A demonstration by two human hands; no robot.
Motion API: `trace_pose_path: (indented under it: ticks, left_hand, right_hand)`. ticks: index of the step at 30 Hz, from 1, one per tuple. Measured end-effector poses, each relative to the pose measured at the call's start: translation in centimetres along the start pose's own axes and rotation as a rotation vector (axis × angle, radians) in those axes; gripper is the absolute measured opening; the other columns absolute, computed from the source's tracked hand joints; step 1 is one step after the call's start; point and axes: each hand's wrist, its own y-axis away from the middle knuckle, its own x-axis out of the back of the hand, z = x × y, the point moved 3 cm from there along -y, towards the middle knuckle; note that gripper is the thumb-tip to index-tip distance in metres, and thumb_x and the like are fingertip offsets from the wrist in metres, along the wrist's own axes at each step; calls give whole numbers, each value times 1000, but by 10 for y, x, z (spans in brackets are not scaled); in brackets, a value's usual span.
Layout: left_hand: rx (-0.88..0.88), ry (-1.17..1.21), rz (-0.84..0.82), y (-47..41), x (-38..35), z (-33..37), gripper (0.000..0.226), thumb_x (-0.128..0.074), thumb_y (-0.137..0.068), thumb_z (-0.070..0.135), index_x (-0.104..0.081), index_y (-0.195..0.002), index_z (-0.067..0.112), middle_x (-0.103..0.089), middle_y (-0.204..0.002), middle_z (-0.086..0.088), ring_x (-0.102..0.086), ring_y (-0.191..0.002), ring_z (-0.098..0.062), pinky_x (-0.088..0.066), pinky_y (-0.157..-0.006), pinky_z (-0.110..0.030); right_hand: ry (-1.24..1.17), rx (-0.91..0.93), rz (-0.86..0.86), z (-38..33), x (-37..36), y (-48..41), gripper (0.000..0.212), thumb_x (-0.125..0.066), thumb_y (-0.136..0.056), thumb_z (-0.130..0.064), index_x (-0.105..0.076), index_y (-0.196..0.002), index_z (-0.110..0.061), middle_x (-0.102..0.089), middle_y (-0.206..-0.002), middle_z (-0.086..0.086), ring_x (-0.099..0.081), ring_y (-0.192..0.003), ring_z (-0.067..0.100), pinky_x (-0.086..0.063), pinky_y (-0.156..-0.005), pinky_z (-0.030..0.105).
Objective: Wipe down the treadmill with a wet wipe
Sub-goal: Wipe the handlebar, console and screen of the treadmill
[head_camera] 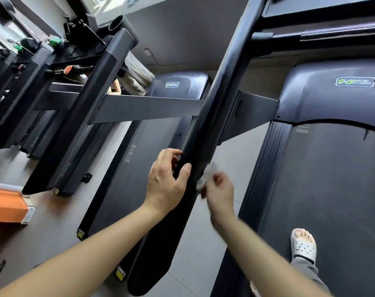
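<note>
The treadmill's black handrail (206, 125) runs diagonally from the upper right down to the lower middle of the head view. My left hand (167, 181) sits on the rail's left side, its thumb and fingers curled around the edge. On the rail's right side, my right hand (219, 191) pinches a crumpled white wet wipe (206, 175) and holds it against the rail. The hand and wipe are blurred. The treadmill's dark belt (323, 189) lies to the right, with its motor cover (340, 97) beyond.
My foot in a grey sandal (303, 245) stands on the belt at lower right. A second treadmill (139, 146) stands to the left, with more gym machines behind it. An orange box (4, 206) lies on the grey floor at the left edge.
</note>
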Motion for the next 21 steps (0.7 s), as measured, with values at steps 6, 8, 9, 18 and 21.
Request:
trace_pose_path:
  ticks: [6,8,9,18,21]
  left_hand:
    - [11,58,-14,-3,1,-2,28,-45,-96,41,-57,-114,23,-56,-100,13,-58,-94,-10,-51,-84,-42]
    - [5,80,-7,-4,1,-3,35,-39,-98,44,-58,-115,20,-57,-102,12,-59,-96,-10,-50,-84,-37]
    - [2,83,-8,-4,1,-3,38,-37,-99,47,-58,-116,20,-58,-104,11,-59,-98,-11,-50,-84,-35]
    - [1,56,-8,-2,2,0,34,-34,-101,54,-55,-113,30,-55,-103,19,-60,-97,-11,-49,-81,-32]
    - [-6,52,3,-2,2,0,29,-34,-101,53,-53,-112,35,-55,-103,20,-60,-97,-11,-50,-81,-33]
  right_hand:
    - [324,357,261,-47,-9,-55,12,-50,-99,-5,-52,-90,-13,-62,-76,0,-61,-71,21,-53,-72,50]
    - [374,444,121,-22,-16,-6,17,-49,-97,0,-50,-92,-16,-62,-76,1,-60,-68,19,-51,-66,46]
    - [388,496,7,-11,-17,17,20,-49,-97,1,-49,-93,-18,-64,-79,3,-60,-67,16,-51,-64,42]
    - [622,799,338,-111,-17,-96,7,-52,-97,-9,-58,-99,-13,-63,-78,2,-58,-66,27,-31,-55,29]
    - [742,928,315,-93,-13,-68,21,-45,-104,-17,-64,-105,-7,-69,-85,1,-54,-57,22,-35,-50,29]
